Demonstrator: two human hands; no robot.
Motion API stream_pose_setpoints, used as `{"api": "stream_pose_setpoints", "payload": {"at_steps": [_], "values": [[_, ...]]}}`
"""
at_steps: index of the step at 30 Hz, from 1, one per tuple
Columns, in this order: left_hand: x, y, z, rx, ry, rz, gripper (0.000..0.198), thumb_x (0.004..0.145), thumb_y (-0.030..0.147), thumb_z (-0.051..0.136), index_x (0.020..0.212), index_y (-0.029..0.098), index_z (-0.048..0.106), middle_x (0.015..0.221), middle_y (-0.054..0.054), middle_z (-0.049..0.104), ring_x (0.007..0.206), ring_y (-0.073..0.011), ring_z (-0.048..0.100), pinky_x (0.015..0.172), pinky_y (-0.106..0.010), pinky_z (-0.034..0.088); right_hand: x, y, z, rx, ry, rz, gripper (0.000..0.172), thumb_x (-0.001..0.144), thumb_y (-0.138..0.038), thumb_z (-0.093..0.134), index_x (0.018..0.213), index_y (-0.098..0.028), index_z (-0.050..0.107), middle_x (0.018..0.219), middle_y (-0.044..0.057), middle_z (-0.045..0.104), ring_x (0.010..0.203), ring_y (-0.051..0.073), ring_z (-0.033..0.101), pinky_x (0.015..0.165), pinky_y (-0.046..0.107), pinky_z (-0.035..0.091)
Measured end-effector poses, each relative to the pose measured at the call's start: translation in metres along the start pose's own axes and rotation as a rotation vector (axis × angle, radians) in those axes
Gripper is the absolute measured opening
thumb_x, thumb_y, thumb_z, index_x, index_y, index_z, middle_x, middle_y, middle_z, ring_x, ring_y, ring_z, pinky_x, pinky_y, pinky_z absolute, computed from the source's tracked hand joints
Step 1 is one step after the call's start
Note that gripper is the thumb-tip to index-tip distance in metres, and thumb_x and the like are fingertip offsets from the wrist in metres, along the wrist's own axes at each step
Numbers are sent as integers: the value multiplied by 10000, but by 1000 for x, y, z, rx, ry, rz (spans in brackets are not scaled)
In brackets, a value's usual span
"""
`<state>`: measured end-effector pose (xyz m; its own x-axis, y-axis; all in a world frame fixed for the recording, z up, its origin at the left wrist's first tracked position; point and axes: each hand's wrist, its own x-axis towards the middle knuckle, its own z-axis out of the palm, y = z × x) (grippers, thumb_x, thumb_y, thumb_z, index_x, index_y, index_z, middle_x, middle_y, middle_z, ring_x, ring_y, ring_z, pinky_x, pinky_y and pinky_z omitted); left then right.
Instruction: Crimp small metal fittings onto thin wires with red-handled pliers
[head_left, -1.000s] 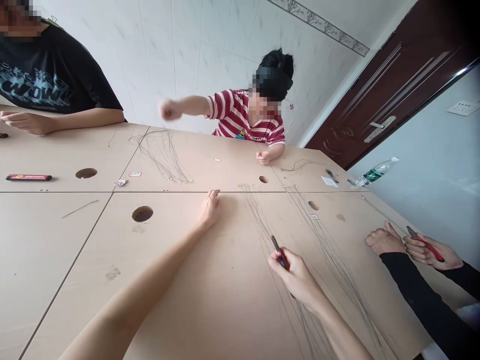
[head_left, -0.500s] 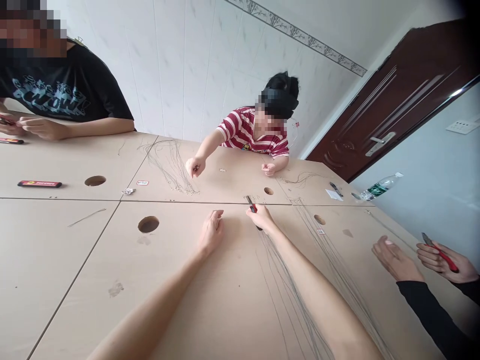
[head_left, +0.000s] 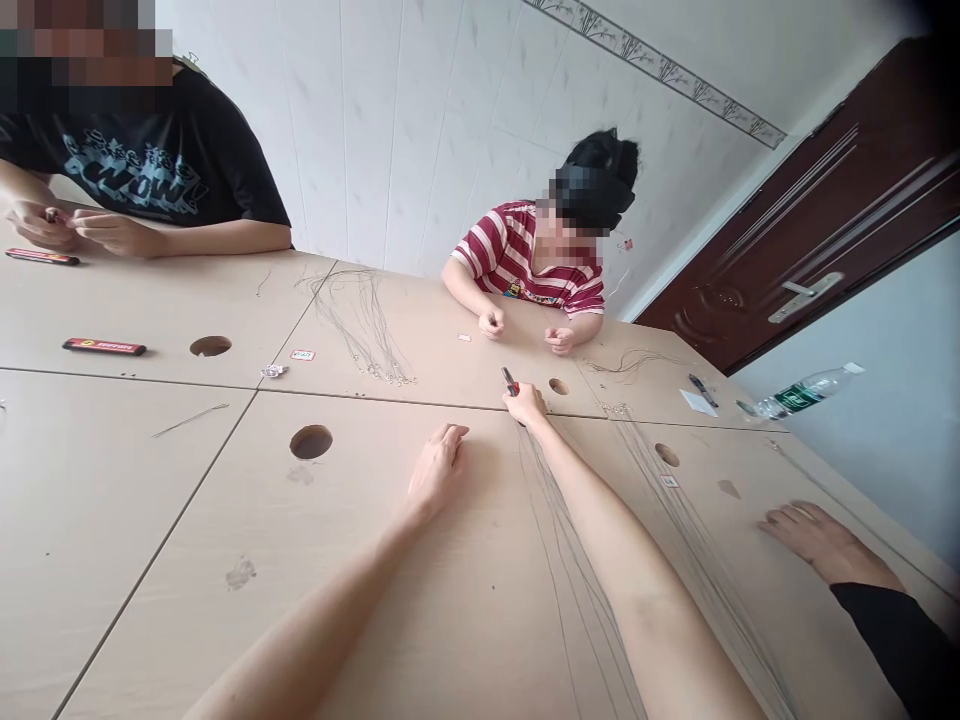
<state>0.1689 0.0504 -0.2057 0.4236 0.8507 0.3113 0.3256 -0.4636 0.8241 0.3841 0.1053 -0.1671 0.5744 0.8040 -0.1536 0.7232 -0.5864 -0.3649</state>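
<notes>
My right hand (head_left: 529, 405) grips a pair of small pliers (head_left: 510, 382) with red on the handles, jaws pointing away from me near the table seam. Beneath that hand and forearm runs a bundle of thin grey strands (head_left: 562, 510), spreading towards me. Left of it, my left hand (head_left: 441, 462) rests on the table (head_left: 360, 620) with its fingers curled together; whatever they may hold is hidden. To the right, another bundle of strands (head_left: 675, 520) lies lengthwise, with small metal bits (head_left: 616, 409) at its far end.
Two people sit across; a third person's hand (head_left: 817, 540) lies at right. Round holes (head_left: 310, 442) pierce the table. Also around are strands with metal ends (head_left: 367, 330), red-and-black strips (head_left: 103, 346), a bottle (head_left: 802, 398), a pen (head_left: 703, 390) and paper labels (head_left: 302, 355).
The view has shifted a little. The person opposite has drawn the outstretched hand back. At right, the co-worker's hand with red-handled pliers has left the view, and the other hand lies lower on the table.
</notes>
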Motion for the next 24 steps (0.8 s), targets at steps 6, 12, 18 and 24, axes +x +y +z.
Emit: {"api": "stream_pose_setpoints", "payload": {"at_steps": [6, 12, 18, 24], "values": [[0, 1, 0, 37, -8, 2, 209, 978, 266, 519, 1125, 152, 616, 1111, -83, 654, 960, -195, 646, 862, -409, 540, 9, -5, 4, -2, -14, 14, 317, 942, -337, 581, 1213, -172, 585, 1226, 90, 606, 1042, 213, 625, 880, 421, 541], [0, 2, 0, 92, -15, -1, 210, 975, 272, 528, 1124, 155, 617, 1093, -78, 657, 942, -190, 647, 843, -398, 547, 11, -3, 3, 26, -17, 11, 328, 937, -334, 589, 1215, -161, 582, 1221, 91, 608, 1039, 215, 626, 875, 427, 543], [1, 2, -2, 173, -84, 92, 197, 972, 247, 516, 1118, 149, 605, 1089, -80, 649, 958, -202, 634, 864, -415, 519, 15, 0, -1, 92, 25, 20, 329, 936, -333, 592, 1215, -159, 582, 1214, 91, 611, 1024, 211, 631, 860, 417, 549], [-34, 36, 9, 251, -380, 433, 104, 839, 171, 558, 738, 180, 584, 821, -47, 665, 787, -179, 628, 764, -313, 476, 5, 5, -16, 132, 76, 8, 331, 934, -337, 594, 1211, -155, 584, 1203, 86, 615, 1013, 213, 635, 847, 410, 554]]}}
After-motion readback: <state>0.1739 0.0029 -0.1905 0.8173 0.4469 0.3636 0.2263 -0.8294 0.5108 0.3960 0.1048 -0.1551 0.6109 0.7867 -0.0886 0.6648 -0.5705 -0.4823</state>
